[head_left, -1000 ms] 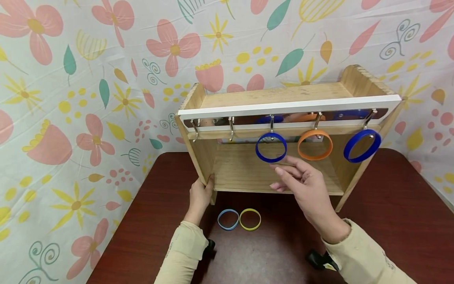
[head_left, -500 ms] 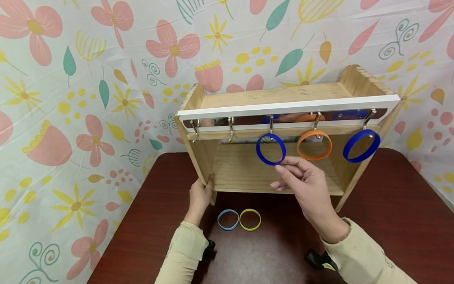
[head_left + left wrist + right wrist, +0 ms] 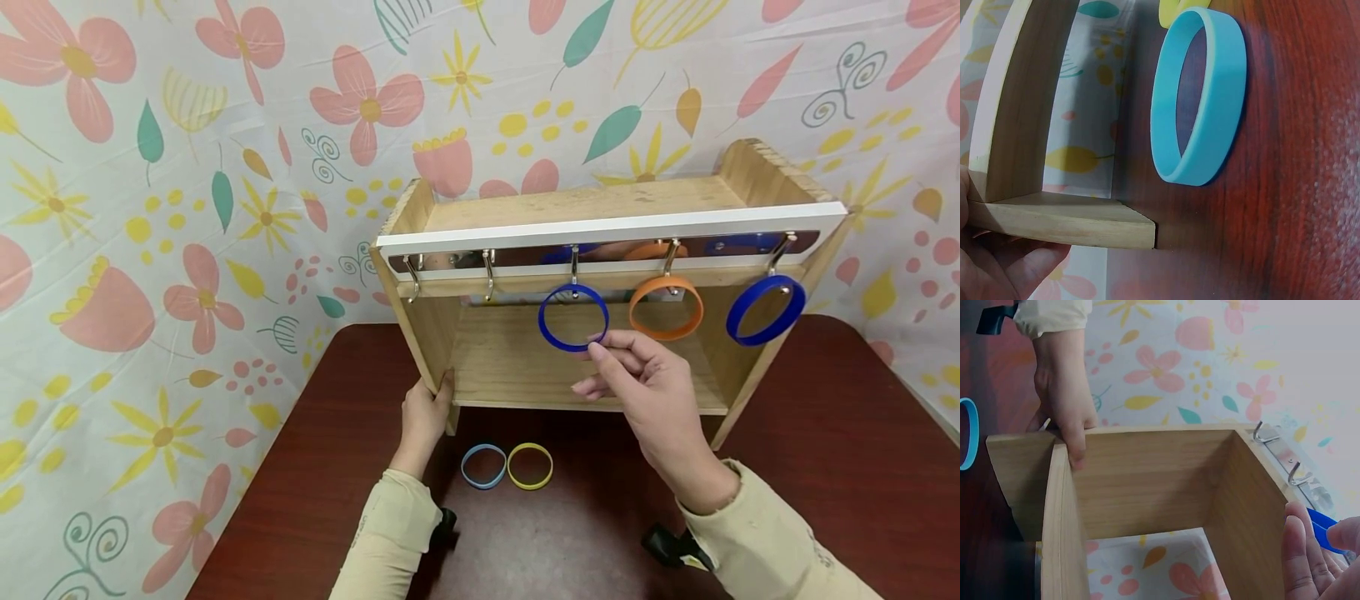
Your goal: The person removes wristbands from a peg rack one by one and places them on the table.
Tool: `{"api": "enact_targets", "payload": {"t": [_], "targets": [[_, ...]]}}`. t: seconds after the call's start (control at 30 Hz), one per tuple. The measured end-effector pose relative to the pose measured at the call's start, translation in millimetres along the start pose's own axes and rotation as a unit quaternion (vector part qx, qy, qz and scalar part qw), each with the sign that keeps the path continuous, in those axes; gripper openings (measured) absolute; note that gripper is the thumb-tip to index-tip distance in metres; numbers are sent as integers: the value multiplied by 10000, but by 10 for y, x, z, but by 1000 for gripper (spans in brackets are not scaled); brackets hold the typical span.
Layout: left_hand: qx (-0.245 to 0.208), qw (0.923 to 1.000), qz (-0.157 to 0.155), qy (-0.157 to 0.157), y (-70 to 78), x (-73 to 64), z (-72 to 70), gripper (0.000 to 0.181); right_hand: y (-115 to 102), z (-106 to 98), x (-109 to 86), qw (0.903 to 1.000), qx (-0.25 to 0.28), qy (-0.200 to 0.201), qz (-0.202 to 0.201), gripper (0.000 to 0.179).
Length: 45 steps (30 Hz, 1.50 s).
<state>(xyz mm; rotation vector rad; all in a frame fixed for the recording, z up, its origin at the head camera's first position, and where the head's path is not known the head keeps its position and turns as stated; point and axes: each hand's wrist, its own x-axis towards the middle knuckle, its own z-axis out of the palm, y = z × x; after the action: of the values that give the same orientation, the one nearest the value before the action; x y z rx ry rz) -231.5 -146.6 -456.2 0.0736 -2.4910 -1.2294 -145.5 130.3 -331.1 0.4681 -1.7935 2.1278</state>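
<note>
A blue silicone wristband [image 3: 566, 347] hangs from the middle hook [image 3: 575, 265] of the rail on a wooden shelf [image 3: 510, 358]. My right hand [image 3: 660, 400] pinches its lower edge between thumb and index finger. In the right wrist view, that blue band is partly covered by the fingers. My left hand [image 3: 423, 417] grips the shelf's left side panel near its foot. On the two hooks to the right hang an orange wristband [image 3: 663, 337] and another blue wristband [image 3: 752, 340].
On the dark red table [image 3: 337, 375], a light blue wristband [image 3: 1225, 94] and a yellow wristband [image 3: 530, 487] lie side by side before the shelf. The two left hooks [image 3: 489, 277] carry no band. A flowered cloth [image 3: 262, 167] hangs behind.
My right hand's fingertips have come up to the middle blue wristband and now pinch its lower rim, and the band has shifted slightly. My left hand stays on the shelf.
</note>
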Motion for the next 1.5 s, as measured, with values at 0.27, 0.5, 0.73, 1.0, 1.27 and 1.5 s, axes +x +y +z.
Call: {"api": "enact_targets", "payload": {"t": [0.27, 0.5, 0.73, 1.0, 1.27, 1.5], "targets": [[24, 10000, 4, 52, -2, -1, 5, 29, -25, -8, -14, 9999, 20, 40, -135, 19], [8, 10000, 51, 74, -8, 3, 11, 29, -47, -12, -21, 9997, -25, 86, -212, 21], [15, 9999, 114, 78, -7, 3, 14, 29, -63, -21, -39, 9996, 24, 28, -292, 21], [19, 10000, 83, 30, -6, -9, 10, 29, -55, -36, -78, 9997, 7, -45, -219, 19], [47, 9999, 109, 38, 6, -6, 8, 29, -30, -78, -116, 9998, 113, -68, -152, 18], [98, 9999, 72, 79, -8, 1, 5, 28, 22, -117, -149, 9993, 286, -168, -148, 18]]}}
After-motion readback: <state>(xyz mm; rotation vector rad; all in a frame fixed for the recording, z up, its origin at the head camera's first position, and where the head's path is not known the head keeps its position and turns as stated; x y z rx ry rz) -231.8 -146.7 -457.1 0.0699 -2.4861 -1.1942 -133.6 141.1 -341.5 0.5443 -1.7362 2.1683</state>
